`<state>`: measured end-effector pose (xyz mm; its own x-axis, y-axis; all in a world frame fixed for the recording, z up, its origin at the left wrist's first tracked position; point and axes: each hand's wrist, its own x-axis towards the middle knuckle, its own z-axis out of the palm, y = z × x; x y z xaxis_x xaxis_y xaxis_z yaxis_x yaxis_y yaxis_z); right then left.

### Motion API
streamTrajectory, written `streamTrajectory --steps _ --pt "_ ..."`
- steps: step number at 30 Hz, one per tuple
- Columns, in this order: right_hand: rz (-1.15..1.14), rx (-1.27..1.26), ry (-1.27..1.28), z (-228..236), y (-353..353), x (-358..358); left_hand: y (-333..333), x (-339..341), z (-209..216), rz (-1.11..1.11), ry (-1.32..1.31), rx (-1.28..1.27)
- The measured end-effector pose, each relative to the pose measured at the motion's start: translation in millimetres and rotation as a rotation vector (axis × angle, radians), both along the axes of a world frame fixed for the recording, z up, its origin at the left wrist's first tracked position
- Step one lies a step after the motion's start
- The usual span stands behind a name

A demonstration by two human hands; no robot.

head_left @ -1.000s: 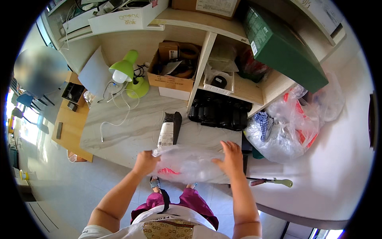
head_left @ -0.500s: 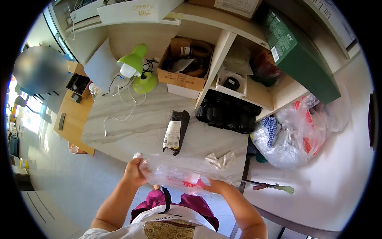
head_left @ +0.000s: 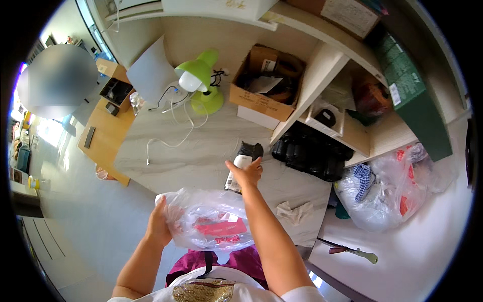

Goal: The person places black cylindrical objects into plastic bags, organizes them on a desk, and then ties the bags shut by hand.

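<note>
A clear plastic bag (head_left: 206, 221) with red print hangs over the table's front edge. My left hand (head_left: 160, 224) grips its left edge, with the thumb on top. Further in on the table lies a black packet (head_left: 251, 149) with a white label. My right hand (head_left: 246, 173) reaches over it, thumb on the left side and fingers on the right, and covers its middle. The bag's right side lies by my right forearm. A crumpled off-white cloth or glove (head_left: 294, 212) rests on the table to the right of that forearm.
Behind stand a green lamp (head_left: 206, 100) with loose white cable and an open cardboard box (head_left: 261, 103). Black wrapped goods (head_left: 312, 151) sit under the shelf. Stuffed plastic bags (head_left: 382, 191) and a green-handled tool (head_left: 359, 252) lie at right. Another person (head_left: 60, 80) is at far left.
My right hand has let go of the plastic bag and moved forward onto the black packet. The bag has spread wider in my left hand. The view has shifted left.
</note>
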<state>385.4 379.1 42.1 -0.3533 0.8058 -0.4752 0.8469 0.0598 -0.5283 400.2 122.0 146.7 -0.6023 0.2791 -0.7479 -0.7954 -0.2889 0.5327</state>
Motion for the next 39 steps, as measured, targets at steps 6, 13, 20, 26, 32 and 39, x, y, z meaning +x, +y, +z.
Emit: streamTrajectory --steps 6,13,20,26,32,39 --pt "0.019 0.047 0.142 -24 21 -5 -2 -3 -15 -0.230 0.069 0.094" --pt "0.290 -1.392 1.105 138 45 85 54 -11 -41 -0.244 -0.098 0.016" --pt "0.288 -1.131 0.444 44 29 152 85 -9 -60 -0.374 -0.096 -0.077" --pt "0.252 0.048 0.041 -8 17 150 85 17 -70 -0.410 -0.216 -0.212" --pt "0.185 -0.071 0.159 4 42 127 74 20 -62 -0.573 -0.334 0.266" --pt "-0.101 -1.008 0.485 52 77 149 66 49 -59 -0.134 0.735 0.196"
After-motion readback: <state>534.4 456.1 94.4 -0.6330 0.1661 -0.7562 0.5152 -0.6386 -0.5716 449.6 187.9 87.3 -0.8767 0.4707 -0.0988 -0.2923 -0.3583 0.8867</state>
